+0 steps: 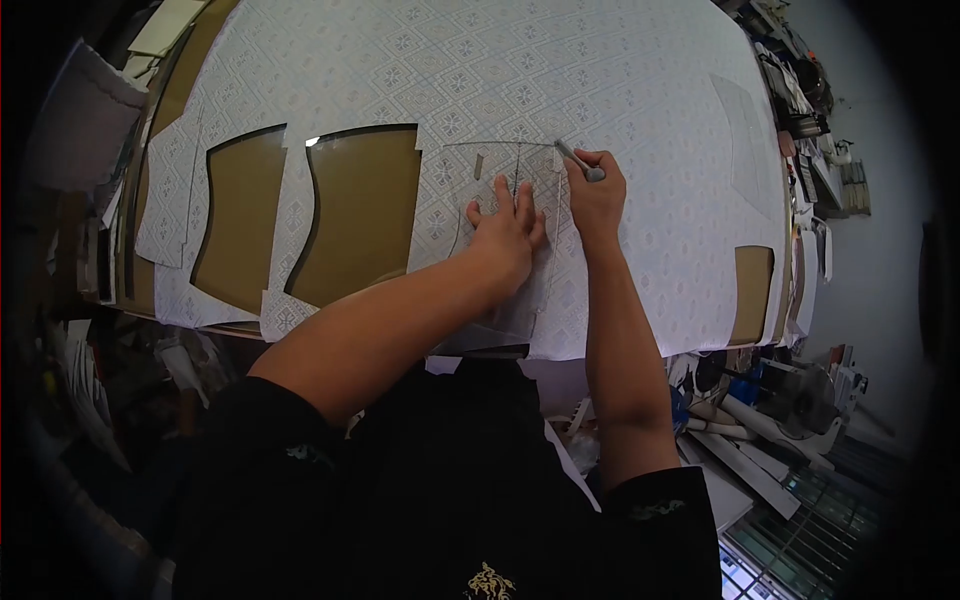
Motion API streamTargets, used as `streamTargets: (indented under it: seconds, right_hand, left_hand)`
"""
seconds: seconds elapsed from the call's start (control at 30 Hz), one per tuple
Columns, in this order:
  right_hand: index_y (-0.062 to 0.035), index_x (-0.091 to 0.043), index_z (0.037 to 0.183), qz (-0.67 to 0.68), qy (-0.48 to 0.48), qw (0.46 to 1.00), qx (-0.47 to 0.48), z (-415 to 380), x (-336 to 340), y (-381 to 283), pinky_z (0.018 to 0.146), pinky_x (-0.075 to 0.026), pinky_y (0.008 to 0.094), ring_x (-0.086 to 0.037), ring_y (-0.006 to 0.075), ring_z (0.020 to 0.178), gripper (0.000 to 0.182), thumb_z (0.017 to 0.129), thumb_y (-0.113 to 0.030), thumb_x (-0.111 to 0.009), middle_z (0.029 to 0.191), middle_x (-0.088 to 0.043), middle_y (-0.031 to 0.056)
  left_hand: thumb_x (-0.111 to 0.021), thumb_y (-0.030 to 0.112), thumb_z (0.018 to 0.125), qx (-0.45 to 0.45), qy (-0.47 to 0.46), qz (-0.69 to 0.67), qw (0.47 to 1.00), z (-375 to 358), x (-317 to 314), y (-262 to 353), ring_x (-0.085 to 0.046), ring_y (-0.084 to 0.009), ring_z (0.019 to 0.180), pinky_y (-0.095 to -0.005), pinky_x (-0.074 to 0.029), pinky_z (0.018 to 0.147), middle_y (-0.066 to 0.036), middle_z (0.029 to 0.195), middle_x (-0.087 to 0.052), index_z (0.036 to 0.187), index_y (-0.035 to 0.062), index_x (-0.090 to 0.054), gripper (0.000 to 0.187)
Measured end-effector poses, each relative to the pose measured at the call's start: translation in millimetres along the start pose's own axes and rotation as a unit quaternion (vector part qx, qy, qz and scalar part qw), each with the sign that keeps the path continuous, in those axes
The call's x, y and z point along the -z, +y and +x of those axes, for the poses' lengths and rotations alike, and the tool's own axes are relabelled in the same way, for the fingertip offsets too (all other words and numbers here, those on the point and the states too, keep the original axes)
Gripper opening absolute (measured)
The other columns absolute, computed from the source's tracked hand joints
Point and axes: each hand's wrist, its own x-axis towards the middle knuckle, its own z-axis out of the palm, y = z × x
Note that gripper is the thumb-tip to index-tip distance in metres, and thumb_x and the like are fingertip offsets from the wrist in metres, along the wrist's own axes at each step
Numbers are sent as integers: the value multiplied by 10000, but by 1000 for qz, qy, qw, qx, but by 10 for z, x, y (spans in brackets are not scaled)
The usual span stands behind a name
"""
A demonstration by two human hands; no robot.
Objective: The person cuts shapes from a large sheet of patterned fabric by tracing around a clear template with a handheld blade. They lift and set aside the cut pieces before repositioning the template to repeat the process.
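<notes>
My left hand (508,238) lies with spread fingers on a clear template (478,205) over the white patterned fabric (640,110). In my right hand (600,195) is a slim grey knife (575,160), gripped like a pen. Its tip touches the fabric at the template's upper right corner; the blade is too small to make out. A thin dark line runs along the template's top edge. To the left, two curved openings in the fabric bare the brown board (365,205) beneath.
Another clear template (742,140) lies on the fabric at the right. A smaller rectangular opening (752,290) sits near the front right corner. Tools and papers crowd the table's right side, with a fan (805,400) below. Folded cloth (90,110) hangs at the left.
</notes>
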Motion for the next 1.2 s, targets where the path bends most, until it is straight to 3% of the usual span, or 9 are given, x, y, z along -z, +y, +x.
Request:
streamTargets:
  seconds: [0.13,0.33,0.67,0.77,0.93,1.0,1.03,1.1,1.2]
  right_hand:
    - [7,-749,1028,-15,-183,983,3,447,315,6,734,-524,271,-657,103,803,182,884,-76,-823,916,-759,60]
    - [-5,-746,978,-15,-500,859,110,1487,376,-28,750,-557,299,-703,154,807,151,845,-19,-818,905,-773,83]
    - [-41,-751,1006,83,-545,773,315,1251,-931,-438,786,-575,362,-745,232,843,225,790,-79,-804,950,-781,107]
    - [-16,-724,1017,70,-561,775,281,1167,-914,-487,791,-577,320,-732,167,848,163,869,-22,-790,929,-769,81]
    - [-36,-741,1024,85,-559,782,263,1084,-931,-493,792,-567,335,-729,187,856,172,865,-46,-804,930,-774,85]
    - [-51,-753,1027,77,-560,784,257,1088,-924,-520,790,-562,348,-727,210,849,183,858,-76,-819,934,-781,92]
    - [-46,-754,1025,80,-562,784,251,1088,-906,-522,788,-561,345,-722,201,847,183,855,-66,-817,930,-779,86]
    - [-41,-756,1024,82,-569,778,254,1124,-928,-523,786,-559,343,-716,193,844,183,852,-55,-815,927,-778,80]
    - [-32,-766,1014,94,-601,752,255,1229,-1027,-573,786,-554,335,-702,173,844,170,849,-36,-809,898,-769,68]
  left_hand:
    - [-1045,406,436,27,8,-10,1000,-34,-10,22,-194,-617,1536,-746,-473,1018,-341,1706,-161,1650,31,-290,1478]
    - [-1045,383,422,55,50,15,997,-13,-78,34,-249,-566,1546,-634,-518,1065,-323,1710,-178,1617,44,-361,1418]
    - [-1042,406,416,56,-2,27,998,-53,106,95,-199,-553,1568,-610,-513,1098,-279,1727,-171,1628,92,-355,1428]
    - [-1043,396,407,57,-23,14,998,-49,148,88,-183,-544,1576,-612,-500,1116,-260,1736,-162,1636,108,-343,1443]
    - [-1052,332,402,69,3,-6,998,-54,60,104,-183,-526,1584,-645,-469,1115,-231,1746,-165,1636,160,-365,1423]
    - [-972,315,647,70,5,7,998,-58,55,124,-177,-515,1590,-651,-461,1118,-214,1751,-165,1621,171,-398,1139]
    - [-972,315,647,78,9,8,997,-34,-8,144,-177,-515,1590,-651,-461,1118,-214,1751,-165,1621,171,-398,1139]
    - [-737,265,928,112,61,16,992,59,-188,192,-164,-506,1596,-674,-447,1117,-189,1758,-165,1599,188,-438,738]
    - [-716,261,940,162,54,8,985,178,-276,320,-183,-505,1589,-661,-494,1085,-211,1752,-156,1609,151,-402,747]
